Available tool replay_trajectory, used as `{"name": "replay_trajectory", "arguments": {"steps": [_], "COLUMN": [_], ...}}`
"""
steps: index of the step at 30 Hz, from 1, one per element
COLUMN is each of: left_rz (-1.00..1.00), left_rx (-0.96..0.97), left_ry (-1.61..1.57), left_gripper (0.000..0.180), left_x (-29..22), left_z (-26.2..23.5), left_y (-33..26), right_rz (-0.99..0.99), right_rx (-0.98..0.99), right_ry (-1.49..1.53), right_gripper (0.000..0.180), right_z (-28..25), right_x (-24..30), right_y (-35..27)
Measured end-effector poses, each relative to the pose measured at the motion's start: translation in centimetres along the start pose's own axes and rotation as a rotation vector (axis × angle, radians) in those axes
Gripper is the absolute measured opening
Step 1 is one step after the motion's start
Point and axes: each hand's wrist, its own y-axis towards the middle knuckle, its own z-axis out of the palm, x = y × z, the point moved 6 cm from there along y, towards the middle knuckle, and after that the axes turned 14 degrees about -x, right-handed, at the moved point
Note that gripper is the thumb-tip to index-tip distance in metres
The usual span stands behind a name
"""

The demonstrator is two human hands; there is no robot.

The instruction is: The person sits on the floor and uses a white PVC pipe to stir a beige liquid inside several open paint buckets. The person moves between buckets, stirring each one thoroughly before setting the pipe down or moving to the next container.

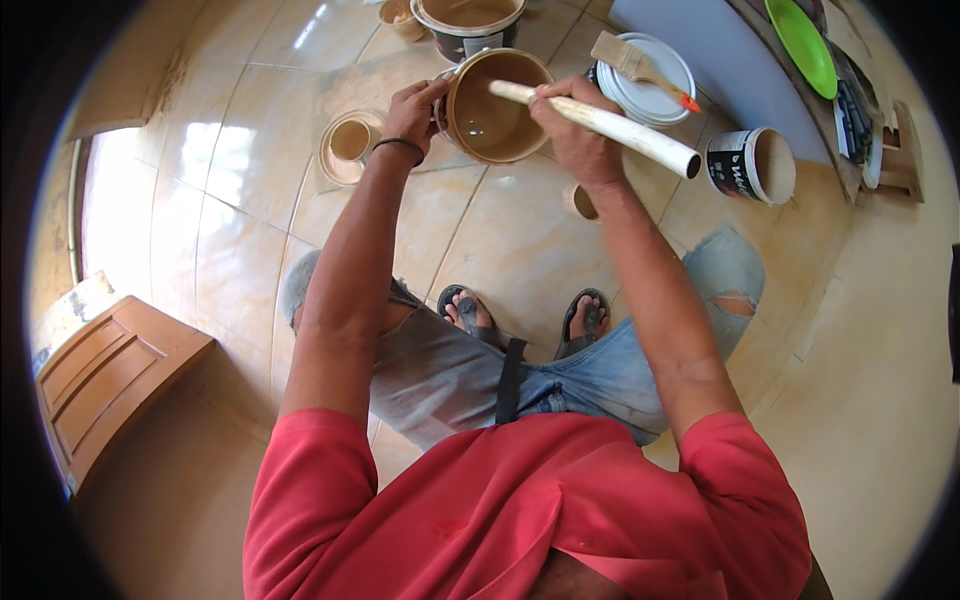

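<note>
Fingers of my right hand clenched round a white pipe.
Left hand grips the paint bucket rim, pipe end inside.

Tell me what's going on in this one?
A person squats on a tiled floor over an open bucket of tan paint. The left hand steadies the bucket's rim while the right hand holds a pale pipe with one end dipped into the paint. Around them sit another paint bucket, a lid on the floor, a brush lying on a white lid, and a bucket tipped on its side.
</note>
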Motion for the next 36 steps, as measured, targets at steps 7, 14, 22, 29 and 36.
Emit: {"name": "replay_trajectory", "arguments": {"steps": [7, 14, 22, 29, 36], "left_rz": [0.004, 0.021, 0.067, 0.061, 0.076], "left_rx": [0.009, 0.014, 0.061, 0.073, 0.094], "left_ry": [0.004, 0.033, 0.052, 0.071, 0.116], "left_gripper": [0.021, 0.025, 0.028, 0.026, 0.028], "left_x": [-0.4, -0.6, -0.5, -0.3, -0.7], "left_z": [0.1, 0.9, 1.3, 1.3, 1.7], "left_y": [-0.4, -0.6, -0.7, 0.0, -1.3], "right_rz": [0.600, 0.286, 0.687, 0.639, 0.512], "right_rx": [0.014, 0.001, 0.076, 0.018, 0.021], "right_ry": [0.282, 0.175, 0.204, 0.312, 0.248], "right_gripper": [0.009, 0.012, 0.012, 0.009, 0.009], "right_z": [-1.3, -1.9, -2.7, -1.5, -3.2], "right_x": [-0.9, -1.8, -1.8, -3.2, -3.3], "right_y": [-2.4, 0.4, -2.8, -2.6, -0.4]}}
